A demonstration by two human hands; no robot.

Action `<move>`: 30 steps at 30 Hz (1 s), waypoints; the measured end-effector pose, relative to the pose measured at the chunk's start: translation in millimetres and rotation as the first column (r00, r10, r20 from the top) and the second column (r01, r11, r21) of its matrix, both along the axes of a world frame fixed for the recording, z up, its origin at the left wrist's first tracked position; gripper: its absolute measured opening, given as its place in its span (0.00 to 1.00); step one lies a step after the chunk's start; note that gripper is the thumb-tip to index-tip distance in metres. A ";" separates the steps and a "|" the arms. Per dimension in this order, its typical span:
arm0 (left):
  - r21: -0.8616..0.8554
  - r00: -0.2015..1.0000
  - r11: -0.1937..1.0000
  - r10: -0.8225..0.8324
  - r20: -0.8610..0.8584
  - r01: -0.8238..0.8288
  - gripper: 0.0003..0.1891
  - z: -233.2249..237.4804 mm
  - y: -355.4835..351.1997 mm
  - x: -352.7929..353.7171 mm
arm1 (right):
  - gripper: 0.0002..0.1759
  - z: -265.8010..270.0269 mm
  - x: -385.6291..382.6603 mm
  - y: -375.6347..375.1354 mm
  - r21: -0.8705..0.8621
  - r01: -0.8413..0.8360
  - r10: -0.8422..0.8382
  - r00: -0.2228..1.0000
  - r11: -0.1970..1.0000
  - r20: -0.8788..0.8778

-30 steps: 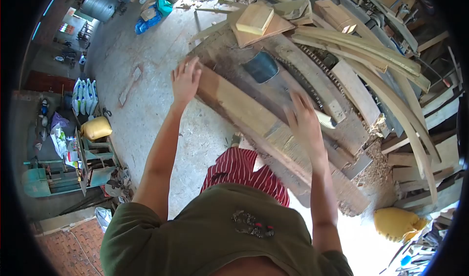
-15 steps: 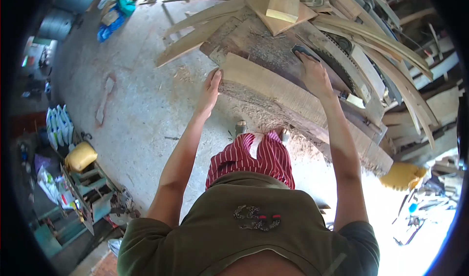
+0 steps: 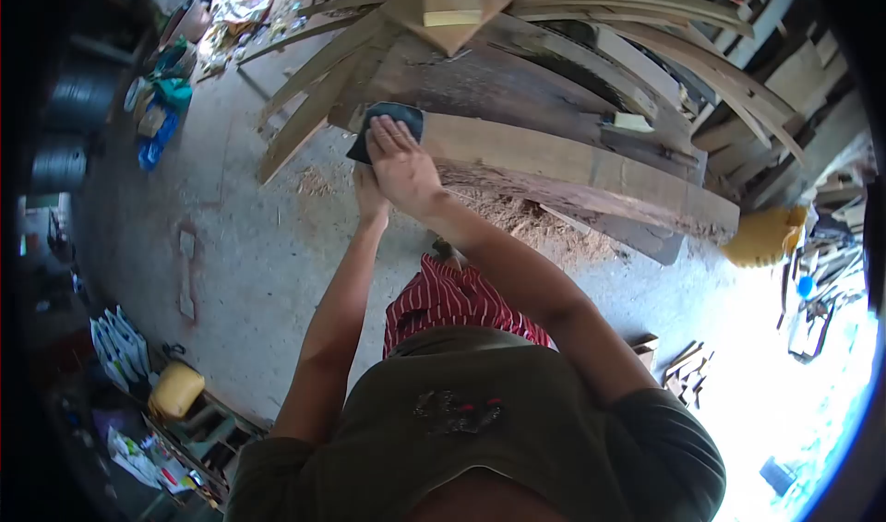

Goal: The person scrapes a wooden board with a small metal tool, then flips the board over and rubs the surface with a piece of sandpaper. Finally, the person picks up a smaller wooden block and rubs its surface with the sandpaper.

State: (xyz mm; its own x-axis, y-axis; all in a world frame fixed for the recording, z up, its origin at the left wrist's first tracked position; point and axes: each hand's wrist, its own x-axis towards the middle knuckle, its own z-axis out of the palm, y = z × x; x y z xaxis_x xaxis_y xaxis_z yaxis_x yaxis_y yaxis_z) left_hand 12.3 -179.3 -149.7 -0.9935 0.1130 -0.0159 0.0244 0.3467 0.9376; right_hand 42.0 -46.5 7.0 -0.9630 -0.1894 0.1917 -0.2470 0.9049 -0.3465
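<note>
Now shifted to the wooden beam's (image 3: 563, 157) left end, upper middle of the frame, covering the dark sheet (image 3: 395, 109) there with a flat, narrow-fingered right hand (image 3: 406, 175), beside a left hand (image 3: 370, 197) of untellable grip, so bringing contact to that end.

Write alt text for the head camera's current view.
A person's right hand lies flat on a dark sheet at one end of a long wooden beam, the left hand close beside it. Curved boards lie beyond, and sawdust is scattered on the floor below.
</note>
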 end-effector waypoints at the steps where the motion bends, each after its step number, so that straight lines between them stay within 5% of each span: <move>1: 0.002 1.000 1.000 -0.023 -0.002 0.023 0.30 35.2 15.2 5.0 | 0.31 0.1 6.4 10.4 0.002 0.023 -0.023 1.000 1.000 -0.002; 3: 0.527 0.981 0.835 0.072 0.180 -0.158 0.28 101.4 39.3 15.4 | 0.32 -1.7 28.0 46.5 0.140 -0.027 0.008 0.990 0.990 0.138; 6: 0.403 0.991 0.906 0.100 0.086 -0.126 0.27 98.8 37.9 14.8 | 0.35 -53.5 117.6 169.2 0.333 0.368 -0.360 0.929 0.868 -0.088; 7: 0.411 0.990 0.903 0.090 0.104 -0.125 0.27 93.4 36.9 17.6 | 0.36 -24.8 153.9 203.2 0.143 0.540 -0.546 0.838 0.829 0.004; 8: 0.357 0.993 0.927 0.111 0.027 -0.114 0.27 88.6 35.6 17.0 | 0.36 -19.3 183.9 238.3 0.180 0.624 -0.633 0.774 0.760 -0.007; 11: 0.327 0.982 0.940 0.147 -0.120 -0.101 0.27 79.8 40.2 9.8 | 0.27 -35.7 230.4 310.5 0.072 0.848 -0.803 0.522 0.526 -0.288; 13: 0.264 0.970 0.956 0.177 -0.168 -0.128 0.27 61.1 36.2 5.4 | 0.28 -57.5 211.5 291.8 0.096 0.801 -0.743 0.586 0.591 -0.323; 14: 0.218 0.950 0.965 0.198 -0.239 -0.147 0.28 56.8 36.1 3.3 | 0.29 -40.8 185.7 244.4 0.163 0.780 -0.753 0.626 0.604 -0.205; 16: 0.156 0.946 0.976 0.191 -0.263 -0.154 0.28 48.8 31.1 2.1 | 0.30 -33.4 131.6 159.8 0.127 0.600 -0.592 0.800 0.790 -0.103; 17: 0.089 0.938 0.979 0.200 -0.284 -0.182 0.29 47.6 30.9 4.1 | 0.28 -40.0 116.2 128.7 -0.072 0.379 -0.384 0.886 0.923 -0.258; 18: 0.235 0.927 0.947 0.276 -0.253 -0.218 0.29 69.3 45.0 14.0 | 0.27 -49.4 102.0 99.9 0.100 0.291 -0.249 0.920 0.952 -0.301; 21: 0.296 0.944 0.927 0.286 -0.165 -0.229 0.29 80.0 46.1 20.7 | 0.29 -18.9 111.1 113.2 0.027 0.123 -0.119 0.985 0.992 -0.124; 23: 0.263 0.940 0.942 0.268 -0.213 -0.210 0.29 78.9 42.4 22.7 | 0.31 -29.2 138.3 182.1 0.171 0.451 -0.445 0.892 0.876 -0.074; 26: 0.161 0.935 0.973 0.207 -0.290 -0.165 0.27 57.7 32.7 13.2 | 0.29 -38.3 206.5 312.0 -0.116 0.753 -0.760 0.629 0.648 -0.164; 28: 0.273 0.941 0.947 0.238 -0.240 -0.170 0.24 77.9 43.5 20.1 | 0.28 -37.1 229.3 346.3 -0.004 0.849 -0.826 0.513 0.528 -0.236; 29: 0.272 0.935 0.944 0.257 -0.243 -0.189 0.24 72.4 41.0 19.0 | 0.28 -57.3 221.3 340.1 -0.006 0.838 -0.815 0.529 0.545 -0.235; 30: 0.236 0.912 0.951 0.270 -0.307 -0.202 0.23 61.8 39.9 16.0 | 0.29 -78.3 208.4 328.0 0.073 0.760 -0.675 0.613 0.646 -0.411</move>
State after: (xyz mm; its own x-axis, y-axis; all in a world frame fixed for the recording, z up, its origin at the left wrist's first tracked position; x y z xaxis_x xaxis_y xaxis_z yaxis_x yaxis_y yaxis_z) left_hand 28.4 -139.4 -87.9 -0.9350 -0.1585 0.3173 0.2858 0.1929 0.9387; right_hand 250.4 281.5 -71.3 -0.6926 0.4593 0.5562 0.4616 0.8747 -0.1476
